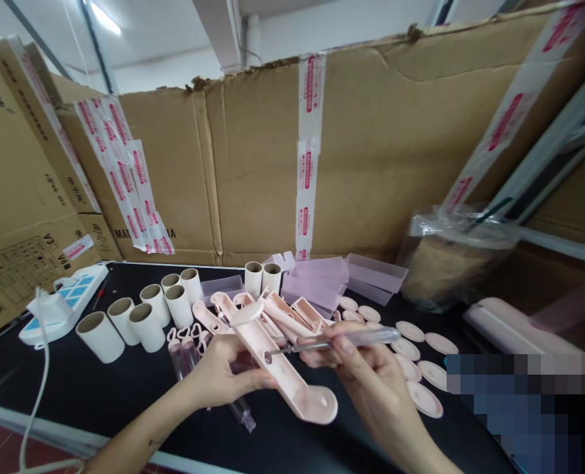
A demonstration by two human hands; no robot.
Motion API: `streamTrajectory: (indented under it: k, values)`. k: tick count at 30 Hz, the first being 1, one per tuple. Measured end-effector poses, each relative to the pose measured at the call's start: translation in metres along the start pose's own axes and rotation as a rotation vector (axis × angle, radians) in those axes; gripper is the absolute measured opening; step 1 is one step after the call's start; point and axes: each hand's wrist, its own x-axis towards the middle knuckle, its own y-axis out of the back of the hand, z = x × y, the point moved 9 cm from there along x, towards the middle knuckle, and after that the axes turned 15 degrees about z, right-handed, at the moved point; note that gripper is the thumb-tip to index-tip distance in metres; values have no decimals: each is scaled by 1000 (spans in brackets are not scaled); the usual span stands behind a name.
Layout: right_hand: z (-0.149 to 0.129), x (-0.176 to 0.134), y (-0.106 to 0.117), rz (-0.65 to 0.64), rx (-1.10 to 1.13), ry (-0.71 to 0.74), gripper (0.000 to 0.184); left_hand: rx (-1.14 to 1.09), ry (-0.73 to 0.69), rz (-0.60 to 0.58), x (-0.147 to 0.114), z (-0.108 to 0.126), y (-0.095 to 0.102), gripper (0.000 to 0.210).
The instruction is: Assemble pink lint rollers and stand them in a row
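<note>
My left hand [218,374] is closed around a long pale-pink plastic bracket [289,380] with rounded ends, its hollow side facing me. My right hand [368,372] grips a screwdriver [371,334] by its clear handle. The screwdriver's thin shaft points left, its tip at a small dark spot inside the bracket; whether that is a screw or a hole I cannot tell. More pink brackets [288,315] lie heaped just behind. Clear tubes with pink hooked tops [188,349] are partly hidden by my left hand.
White cardboard tubes [147,327] stand at the left, beside a power strip [65,306] with a white cable. Translucent lilac sheets [316,276] lie at the back. Pink oval discs [424,398] are spread at the right, near a bagged drink cup [443,270]. A cardboard wall [253,171] borders the black table.
</note>
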Motion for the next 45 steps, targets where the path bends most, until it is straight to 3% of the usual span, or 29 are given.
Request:
streamTrajectory:
  k: [7,12,15,17,19,23,26,29,32,34,39,45]
  values:
    - [-27,-6,1,-19,-32,219,6,314,-317,-72,-5,45,2,25]
    - [-32,-8,1,-36,4,257,5,534,-323,-208,-8,57,2,28]
    - [-44,-3,11,37,47,290,8,522,-317,-290,-11,62,6,27]
    - [-55,1,24,145,80,342,10,451,-287,-271,-10,60,13,26]
    - [-58,4,31,204,88,342,10,402,-250,-134,-4,54,26,24]
    - [-38,4,19,138,81,186,8,314,-293,68,-1,44,35,42]
    - [-27,-2,4,58,83,145,7,355,-322,133,0,40,30,44]
    - [-24,-6,-2,27,78,166,6,398,-318,55,-2,37,17,58]
    - [-23,-8,-1,22,54,190,6,329,-308,-79,-5,36,5,86]
    - [-24,-10,-1,3,37,220,6,259,-345,-163,-9,38,-2,90]
    - [-34,-15,0,-26,4,362,7,104,-238,-139,-6,29,-3,86]
    - [-36,-16,2,-50,-91,385,7,275,-252,-92,-1,27,-1,42]
